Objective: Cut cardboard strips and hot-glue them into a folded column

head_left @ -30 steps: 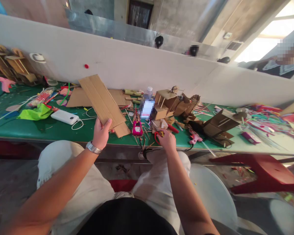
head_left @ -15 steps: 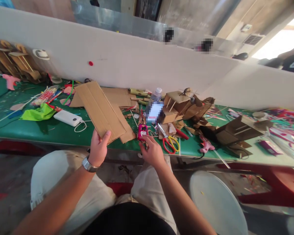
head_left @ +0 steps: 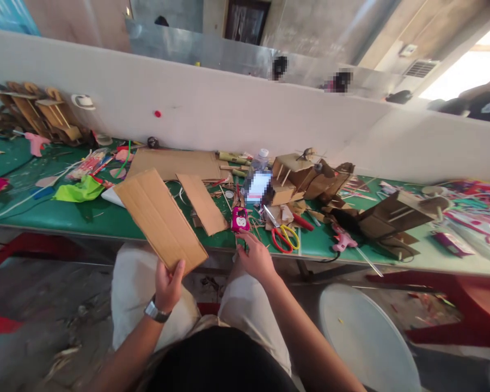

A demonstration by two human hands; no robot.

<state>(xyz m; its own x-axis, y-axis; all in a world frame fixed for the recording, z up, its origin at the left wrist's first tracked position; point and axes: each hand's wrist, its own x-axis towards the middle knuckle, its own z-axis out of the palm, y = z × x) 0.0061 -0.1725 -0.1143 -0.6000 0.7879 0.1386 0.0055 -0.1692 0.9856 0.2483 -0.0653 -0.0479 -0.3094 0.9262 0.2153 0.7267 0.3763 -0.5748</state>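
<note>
My left hand (head_left: 169, 288) grips the lower end of a rectangular cardboard piece (head_left: 161, 220), thumb on its front face. The piece is held tilted over the table's front edge. My right hand (head_left: 255, 253) is at that edge, with fingers a little curled and apart; nothing shows between them. Its fingertips are just below a pink power socket (head_left: 240, 219), and I cannot tell whether they touch it. Another cardboard strip (head_left: 204, 204) lies on the table between the held piece and the socket. Scissors (head_left: 285, 237) with red and yellow handles rest to the right of the socket.
On the green table (head_left: 85, 218) are a phone (head_left: 258, 187), a plastic bottle (head_left: 262, 158), a large cardboard sheet (head_left: 175, 163), a pink glue gun (head_left: 343, 239) and several cardboard models (head_left: 396, 218). A white partition (head_left: 212, 109) stands behind. A stool (head_left: 367, 337) is at right.
The held cardboard has moved down and towards me, apart from the strip that lies on the table. My right hand has shifted slightly down off the pink socket. The view has turned a little left.
</note>
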